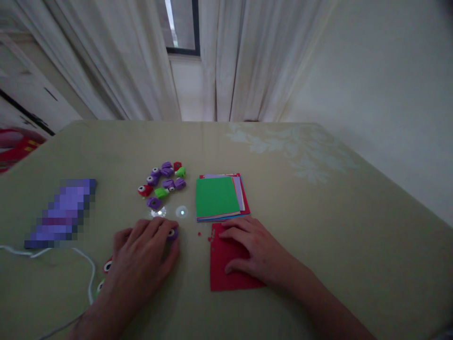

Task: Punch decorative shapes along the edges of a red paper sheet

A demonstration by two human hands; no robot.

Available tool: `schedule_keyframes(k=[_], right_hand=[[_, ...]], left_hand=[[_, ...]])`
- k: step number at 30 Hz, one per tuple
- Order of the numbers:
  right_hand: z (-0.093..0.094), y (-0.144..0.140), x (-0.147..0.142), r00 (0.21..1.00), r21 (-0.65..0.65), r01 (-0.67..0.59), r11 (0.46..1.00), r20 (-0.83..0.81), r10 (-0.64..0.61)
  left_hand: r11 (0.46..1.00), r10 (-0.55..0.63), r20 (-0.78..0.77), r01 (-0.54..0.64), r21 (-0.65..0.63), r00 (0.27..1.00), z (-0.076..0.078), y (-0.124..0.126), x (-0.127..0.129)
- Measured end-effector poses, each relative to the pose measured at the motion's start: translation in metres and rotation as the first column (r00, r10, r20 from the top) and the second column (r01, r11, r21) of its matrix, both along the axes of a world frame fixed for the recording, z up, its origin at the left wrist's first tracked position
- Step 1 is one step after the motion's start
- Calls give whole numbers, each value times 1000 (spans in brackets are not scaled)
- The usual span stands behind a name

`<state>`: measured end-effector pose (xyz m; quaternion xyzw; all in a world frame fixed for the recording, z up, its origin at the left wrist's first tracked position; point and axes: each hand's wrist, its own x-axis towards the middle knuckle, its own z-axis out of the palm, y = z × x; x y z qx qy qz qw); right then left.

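- The red sheet [228, 267] is seen lying flat on the olive-green tablecloth [318, 226], near the person and just right of the middle; it is a plain, matt red rectangle with straight edges, its near left corner fully visible.
- The right hand [253, 250] is laid palm down on the far part of the red sheet, fingers spread slightly and pointing left; nothing is gripped by it.
- A few tiny red scraps [203, 236] are scattered on the cloth just left of the sheet's far left corner.
- The left hand [143, 257] is rested palm down on the cloth, well left of the sheet, its fingers curved loosely over a small purple punch [172, 232] with a white eye-like button; whether the punch is truly gripped cannot be told.
- Two more small pieces, one red [107, 265] and one green [100, 285], are partly hidden at the left edge of that hand.
- A stack of coloured paper [219, 197], green on top, is placed just beyond the red sheet.
- A cluster of small punches [163, 182], purple, red and green, is gathered left of the stack.
- A white cable [88, 269] is trailed across the near left of the cloth.
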<state>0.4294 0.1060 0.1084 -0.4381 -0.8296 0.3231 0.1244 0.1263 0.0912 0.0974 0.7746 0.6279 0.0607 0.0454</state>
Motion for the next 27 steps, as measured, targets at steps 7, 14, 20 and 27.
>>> schedule_keyframes(k=[7, 14, 20, 27], right_hand=[[0, -3, -4, 1000, 12, -24, 1000, -14, 24], [1, -4, -6, 999, 23, -22, 1000, -33, 23], [-2, -2, -6, 998, 25, -28, 999, -55, 29], [-1, -2, -6, 998, 32, -27, 999, -53, 29]], left_hand=[[979, 204, -187, -198, 50, 961, 17, -3, 9], [945, 305, -116, -285, 162, 945, 26, 9, 17], [956, 276, -126, -259, 136, 953, 18, 18, 14], [978, 95, -116, -71, 195, 989, 5, 15, 8]])
